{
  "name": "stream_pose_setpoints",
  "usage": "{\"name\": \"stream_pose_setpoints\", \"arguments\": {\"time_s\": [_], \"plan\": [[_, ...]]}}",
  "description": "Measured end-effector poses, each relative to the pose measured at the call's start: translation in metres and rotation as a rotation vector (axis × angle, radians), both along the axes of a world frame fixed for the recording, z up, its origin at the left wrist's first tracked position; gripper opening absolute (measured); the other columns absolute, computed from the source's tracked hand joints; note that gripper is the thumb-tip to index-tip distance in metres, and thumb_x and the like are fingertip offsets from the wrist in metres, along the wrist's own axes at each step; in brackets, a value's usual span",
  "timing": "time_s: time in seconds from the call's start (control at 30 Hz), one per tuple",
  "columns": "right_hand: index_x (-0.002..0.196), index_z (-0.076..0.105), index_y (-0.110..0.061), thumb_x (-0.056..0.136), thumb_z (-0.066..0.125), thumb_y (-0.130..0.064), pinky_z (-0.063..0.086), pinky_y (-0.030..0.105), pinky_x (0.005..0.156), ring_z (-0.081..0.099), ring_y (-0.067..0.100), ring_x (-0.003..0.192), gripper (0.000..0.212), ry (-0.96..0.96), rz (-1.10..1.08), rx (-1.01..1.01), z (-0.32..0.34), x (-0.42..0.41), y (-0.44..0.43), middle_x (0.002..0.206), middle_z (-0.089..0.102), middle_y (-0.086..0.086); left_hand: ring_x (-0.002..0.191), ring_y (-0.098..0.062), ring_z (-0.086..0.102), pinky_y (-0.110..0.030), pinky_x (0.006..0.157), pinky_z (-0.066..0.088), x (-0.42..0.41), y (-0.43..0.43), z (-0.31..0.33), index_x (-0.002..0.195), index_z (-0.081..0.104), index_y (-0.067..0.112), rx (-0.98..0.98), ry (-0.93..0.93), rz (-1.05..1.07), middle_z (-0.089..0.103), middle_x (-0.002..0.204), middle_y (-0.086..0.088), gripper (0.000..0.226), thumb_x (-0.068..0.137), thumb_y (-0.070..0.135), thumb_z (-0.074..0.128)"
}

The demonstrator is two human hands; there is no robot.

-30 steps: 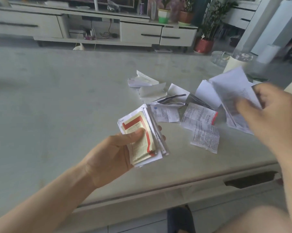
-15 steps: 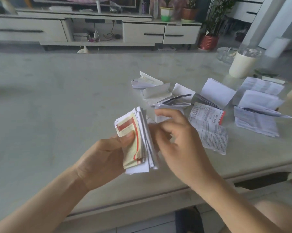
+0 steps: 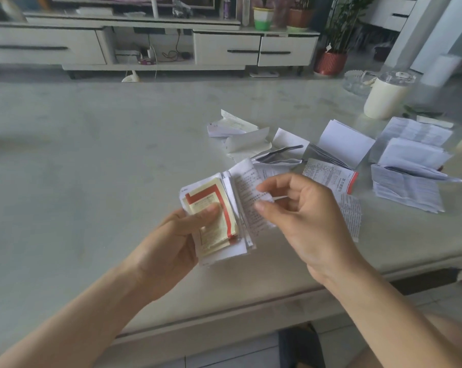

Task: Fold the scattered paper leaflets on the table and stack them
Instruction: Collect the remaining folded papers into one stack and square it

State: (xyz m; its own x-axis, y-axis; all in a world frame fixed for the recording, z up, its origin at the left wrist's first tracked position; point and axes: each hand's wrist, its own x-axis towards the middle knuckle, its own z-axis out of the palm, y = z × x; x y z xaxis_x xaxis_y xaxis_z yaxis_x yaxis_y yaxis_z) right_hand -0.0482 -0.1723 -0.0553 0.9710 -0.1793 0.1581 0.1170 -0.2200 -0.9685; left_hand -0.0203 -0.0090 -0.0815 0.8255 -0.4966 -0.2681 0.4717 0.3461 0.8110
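- The left hand [image 3: 176, 240] grips a stack of folded leaflets [image 3: 225, 249], held above the worktop [image 3: 91, 168] not far in from its near edge. The thumb presses down on the top leaflet and the fingers curl underneath.
- That top leaflet [image 3: 211, 193] is cream with a red band bent round its corner. White sheets show under it and along its right side.
- The right hand [image 3: 299, 216] pinches a white printed leaflet [image 3: 247, 187] between thumb and forefinger. The leaflet leans against the right side of the stack, and I cannot tell whether it is tucked in with the rest.
- Just beyond the hands, toward the middle of the worktop, lies a loose heap of crumpled white leaflets [image 3: 244, 144].
- To the right of the heap a leaflet with a red edge [image 3: 328, 176] lies flat, and beside the right hand is a long printed strip [image 3: 350, 216].
- A half-folded white leaflet [image 3: 344, 144] stands tented behind the red-edged one.
- Near the right edge, several opened leaflets [image 3: 407, 187] overlap in a spread.
- At the far right corner stands a cream tumbler [image 3: 382, 100] with a clear lid, and a glass dish [image 3: 357, 81] sits just behind it.
- Across the room runs a low white TV cabinet [image 3: 224, 49], with a potted plant in a red pot [image 3: 330, 62] at its right end.
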Motion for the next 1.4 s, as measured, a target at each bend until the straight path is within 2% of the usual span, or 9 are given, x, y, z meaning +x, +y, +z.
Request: {"name": "stream_pose_setpoints", "arguments": {"time_s": [0.2,0.33,0.4,0.53,0.73,1.0,1.13,1.3,1.4], "plan": [[0.081,0.060,-0.025,0.081,0.065,0.002,0.041,0.011,0.053,0.057,0.006,0.055,0.028,-0.024,-0.005,-0.164,-0.019,-0.002,0.004,0.084,0.067,-0.010,0.075,-0.020,0.071,-0.032,0.068,0.059,-0.001,0.000,0.000,0.087,0.075,0.009,-0.043,0.048,0.039,0.072,0.093,-0.012,0.024,0.078,0.015,0.053],[0.086,0.057,-0.027,0.083,0.058,0.001,0.039,0.008,0.059,0.053,-0.003,0.059,0.028,-0.321,-0.161,-0.401,-0.014,-0.001,-0.001,0.084,0.063,-0.009,0.077,-0.020,0.072,-0.028,0.064,0.058,0.000,0.001,-0.002,0.093,0.070,0.006,-0.009,0.014,0.083,0.073,0.093,-0.012,0.024,0.078,0.016,0.054],[0.086,0.057,-0.029,0.084,0.057,-0.003,0.045,0.019,0.056,0.057,0.009,0.060,0.026,-0.369,-0.166,-0.292,-0.008,-0.002,-0.004,0.085,0.065,-0.008,0.079,-0.021,0.072,-0.027,0.063,0.057,-0.001,0.002,-0.004,0.092,0.070,0.006,0.028,-0.020,0.090,0.073,0.093,-0.013,0.024,0.078,0.017,0.054],[0.086,0.061,-0.017,0.084,0.061,0.005,0.045,0.021,0.044,0.055,0.010,0.051,0.021,-0.073,0.074,0.194,-0.004,-0.009,0.008,0.083,0.065,-0.004,0.083,-0.021,0.071,-0.027,0.068,0.057,-0.005,-0.002,-0.007,0.082,0.077,0.014,0.068,-0.111,0.062,0.074,0.093,-0.011,0.026,0.078,0.019,0.052],[0.097,0.065,-0.017,0.083,0.068,-0.012,0.036,0.004,0.063,0.052,-0.007,0.065,0.016,-0.182,0.027,-0.393,-0.035,-0.009,0.028,0.079,0.056,-0.016,0.071,-0.018,0.070,-0.034,0.067,0.056,-0.012,-0.007,-0.001,0.071,0.078,0.020,0.118,-0.096,0.081,0.074,0.081,-0.008,0.045,0.085,0.001,0.040],[0.109,0.061,-0.013,0.084,0.059,-0.012,0.035,0.002,0.071,0.050,-0.006,0.074,0.025,-0.222,0.073,-0.518,-0.042,-0.006,0.036,0.099,0.057,-0.005,0.060,-0.019,0.066,-0.035,0.063,0.050,-0.011,-0.007,-0.001,0.083,0.069,0.015,0.046,0.048,0.141,0.069,0.077,-0.009,0.043,0.096,0.015,0.028],[0.120,0.050,-0.017,0.087,0.062,-0.009,0.047,0.023,0.076,0.058,0.008,0.089,0.037,-0.174,0.088,-0.457,-0.041,-0.010,0.039,0.104,0.060,-0.006,0.066,-0.014,0.068,-0.025,0.047,0.050,-0.009,-0.004,-0.001,0.108,0.067,0.025,0.000,-0.007,0.033,0.072,0.087,-0.002,0.057,0.089,0.060,0.026],[0.121,0.047,-0.020,0.087,0.061,-0.017,0.048,0.031,0.075,0.056,0.014,0.088,0.037,-0.190,0.007,-0.520,-0.043,-0.012,0.042,0.094,0.054,-0.009,0.072,-0.016,0.068,-0.026,0.061,0.056,-0.012,-0.007,-0.011,0.109,0.063,0.009,0.196,-0.218,0.160,0.072,0.081,-0.005,0.024,0.088,0.013,0.053],[0.111,0.051,-0.018,0.084,0.065,-0.019,0.042,0.024,0.076,0.050,0.013,0.087,0.030,-0.229,-0.044,-0.537,-0.041,-0.012,0.039,0.092,0.051,-0.009,0.077,-0.014,0.069,-0.022,0.067,0.055,-0.009,-0.006,-0.011,0.099,0.065,0.012,0.250,-0.385,0.247,0.073,0.083,-0.001,0.016,0.086,0.010,0.056]]}}
